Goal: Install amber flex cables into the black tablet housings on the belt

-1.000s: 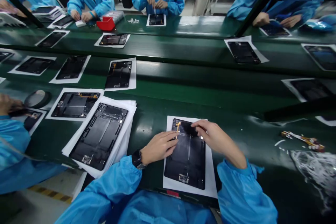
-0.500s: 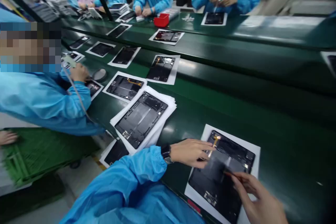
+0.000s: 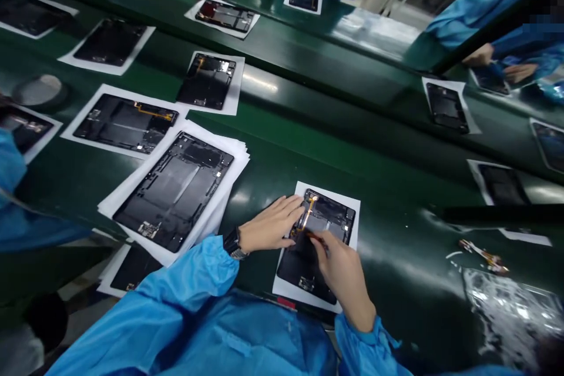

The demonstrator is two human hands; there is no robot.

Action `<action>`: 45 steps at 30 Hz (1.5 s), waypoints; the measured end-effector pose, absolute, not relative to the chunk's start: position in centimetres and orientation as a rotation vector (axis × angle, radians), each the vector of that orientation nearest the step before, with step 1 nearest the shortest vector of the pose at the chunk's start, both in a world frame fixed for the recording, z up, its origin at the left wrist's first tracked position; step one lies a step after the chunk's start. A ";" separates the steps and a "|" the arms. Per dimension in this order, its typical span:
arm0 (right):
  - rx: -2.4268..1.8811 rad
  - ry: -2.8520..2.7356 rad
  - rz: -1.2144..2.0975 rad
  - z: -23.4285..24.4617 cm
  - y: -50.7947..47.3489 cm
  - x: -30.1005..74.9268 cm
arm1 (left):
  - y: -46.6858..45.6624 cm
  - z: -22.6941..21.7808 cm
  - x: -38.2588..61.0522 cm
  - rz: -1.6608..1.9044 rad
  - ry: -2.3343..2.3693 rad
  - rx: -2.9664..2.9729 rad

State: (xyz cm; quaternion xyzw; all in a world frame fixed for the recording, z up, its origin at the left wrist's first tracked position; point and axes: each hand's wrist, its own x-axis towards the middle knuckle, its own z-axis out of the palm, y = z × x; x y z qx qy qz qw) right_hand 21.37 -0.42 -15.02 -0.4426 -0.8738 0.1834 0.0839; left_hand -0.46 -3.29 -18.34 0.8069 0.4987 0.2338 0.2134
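Note:
A black tablet back frame [image 3: 328, 220] lies on a white sheet [image 3: 350, 205] on the green belt in front of me. An orange flex cable [image 3: 308, 211] runs down its upper left part. My left hand [image 3: 271, 226] lies on the frame's left edge, fingers stretched out beside the cable. My right hand [image 3: 339, 270] is pinched round a thin dark stick-like tool [image 3: 315, 238], whose tip touches the frame near the cable's lower end.
A stack of white sheets with another open frame [image 3: 174, 188] lies to my left, more frames [image 3: 126, 126] beyond it. A crumpled plastic wrap [image 3: 511, 311] and small scraps [image 3: 484, 255] lie to the right. Other people in blue coats work across the belt.
The view has swung back right and down. My right hand moved up onto the frame with the tool tip near the cable; my left hand stayed at the frame's left edge.

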 end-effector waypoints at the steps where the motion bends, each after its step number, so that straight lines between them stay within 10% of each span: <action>1: -1.314 -2.625 0.521 -14.9 -0.4 21.1 | -3.4 -18.4 -0.4 0.640 1.393 2.241; 45: -1.282 -2.638 0.420 -14.8 -1.1 17.4 | -3.1 -18.6 0.0 0.583 1.462 2.231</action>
